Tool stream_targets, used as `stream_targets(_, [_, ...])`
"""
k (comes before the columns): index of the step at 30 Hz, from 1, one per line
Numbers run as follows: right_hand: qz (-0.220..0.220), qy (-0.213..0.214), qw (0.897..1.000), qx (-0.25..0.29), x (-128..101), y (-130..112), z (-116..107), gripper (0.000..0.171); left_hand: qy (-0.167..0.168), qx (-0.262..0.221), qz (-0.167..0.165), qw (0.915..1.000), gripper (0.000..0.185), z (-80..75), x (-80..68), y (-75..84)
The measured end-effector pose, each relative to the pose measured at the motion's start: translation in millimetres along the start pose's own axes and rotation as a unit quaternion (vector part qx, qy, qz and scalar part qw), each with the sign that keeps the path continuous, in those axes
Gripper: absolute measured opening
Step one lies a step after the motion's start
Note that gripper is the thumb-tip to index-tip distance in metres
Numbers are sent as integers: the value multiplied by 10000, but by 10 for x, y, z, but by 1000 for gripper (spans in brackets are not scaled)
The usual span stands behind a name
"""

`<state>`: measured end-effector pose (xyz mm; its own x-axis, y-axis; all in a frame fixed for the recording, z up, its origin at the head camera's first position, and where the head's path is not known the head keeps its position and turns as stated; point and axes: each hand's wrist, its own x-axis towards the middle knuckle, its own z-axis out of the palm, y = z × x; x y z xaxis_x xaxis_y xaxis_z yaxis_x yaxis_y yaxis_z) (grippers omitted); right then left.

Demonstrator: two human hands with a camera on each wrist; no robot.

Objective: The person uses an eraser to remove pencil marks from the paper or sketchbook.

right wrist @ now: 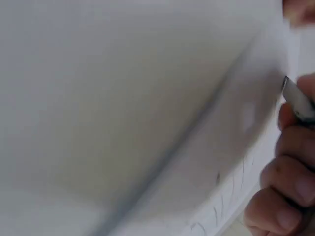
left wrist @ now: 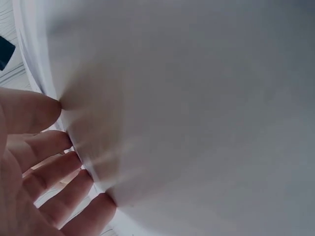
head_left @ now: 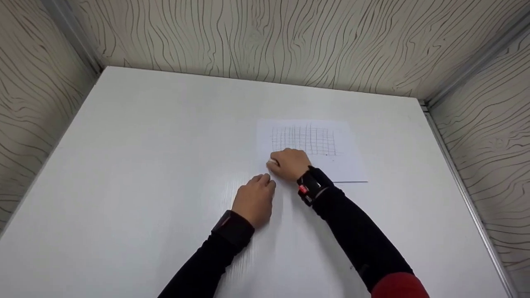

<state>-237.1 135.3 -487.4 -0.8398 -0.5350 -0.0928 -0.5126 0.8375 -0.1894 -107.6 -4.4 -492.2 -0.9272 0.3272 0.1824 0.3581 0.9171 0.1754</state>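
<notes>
right hand (head_left: 290, 163) curled on eraser (head_left: 273, 162), frame centre, on sheet (head_left: 347, 165) | left hand (head_left: 253, 198) flat, fingers straight, at sheet's lower-left edge | best: pin paper firmly, rub short, light strokes

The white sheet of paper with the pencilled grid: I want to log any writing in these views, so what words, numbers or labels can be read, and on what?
None can be read.
White sheet of paper on the white table: only a hand-drawn grid, no legible letters or numbers.
Right wrist view: faint pencil strokes near the right hand, too blurred to read.
Black wrist strap with red part: no legible label.
</notes>
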Motion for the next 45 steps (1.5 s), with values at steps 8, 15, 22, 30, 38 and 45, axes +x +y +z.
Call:
stream_targets(8, [724, 266, 9964, -353, 85, 39, -41, 34, -160, -128, 17, 9998, 20, 1, 43, 26])
stream_targets(15, [63, 34, 9999, -96, -70, -3, -80, 35, -119, -105, 59, 9999, 20, 14, 30, 19])
stream_targets(22, [398, 457, 9978, -265, 36, -50, -96, 34, -102, -175, 26, 9998, 25, -27, 63, -4])
stream_targets(30, [1266, 406, 9911, -98, -65, 115, -181, 35, -303, -206, -35, 9993, 21, 38, 85, 39])
stream_targets(38, [1192, -36, 9929, 11, -239, 95, -117, 37, -101, 201, -160, 9996, 32, 14, 122, 71])
stream_targets(45, [1307, -46, 9914, 106, -291, 17, -50, 34, -104, 601, 110, 9981, 35, 12, 140, 102])
